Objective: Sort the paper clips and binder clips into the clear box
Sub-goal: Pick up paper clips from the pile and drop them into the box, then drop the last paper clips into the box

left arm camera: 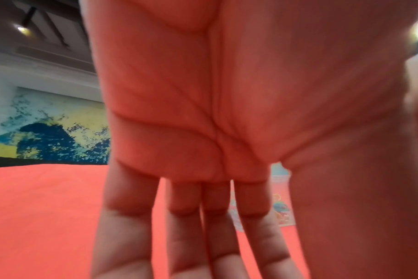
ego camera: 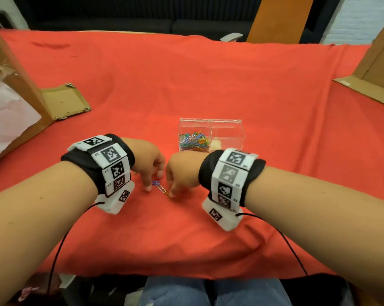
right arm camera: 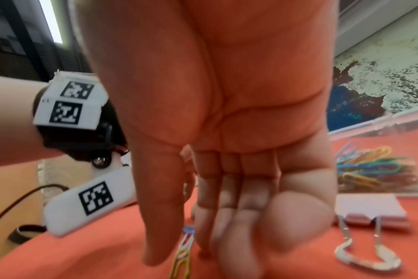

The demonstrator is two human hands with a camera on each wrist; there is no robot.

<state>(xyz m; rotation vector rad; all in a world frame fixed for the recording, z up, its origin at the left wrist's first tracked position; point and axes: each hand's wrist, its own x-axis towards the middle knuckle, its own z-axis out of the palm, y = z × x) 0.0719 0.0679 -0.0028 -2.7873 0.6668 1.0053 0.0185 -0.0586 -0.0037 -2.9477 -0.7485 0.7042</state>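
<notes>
A short chain of paper clips (ego camera: 162, 189), blue to orange, lies on the red cloth (ego camera: 186, 85) between my hands. My left hand (ego camera: 149, 187) points its straight fingers (left arm camera: 136, 245) down beside the blue end. My right hand (ego camera: 173, 193) closes thumb and fingers on the orange end; in the right wrist view the paper clips (right arm camera: 183, 253) sit between the thumb and the fingers of that right hand (right arm camera: 179, 258). Behind my hands stands the clear box (ego camera: 228, 123), its left compartment holding several coloured clips (ego camera: 194, 141). A pale binder clip (right arm camera: 370, 211) lies on the cloth in front of the clear box (right arm camera: 360, 130).
A cardboard flap (ego camera: 64, 101) lies at the left and another cardboard piece (ego camera: 367, 89) at the right. Cardboard walls rise at both sides. My wrist-camera cables (ego camera: 60, 246) hang over the table's near edge.
</notes>
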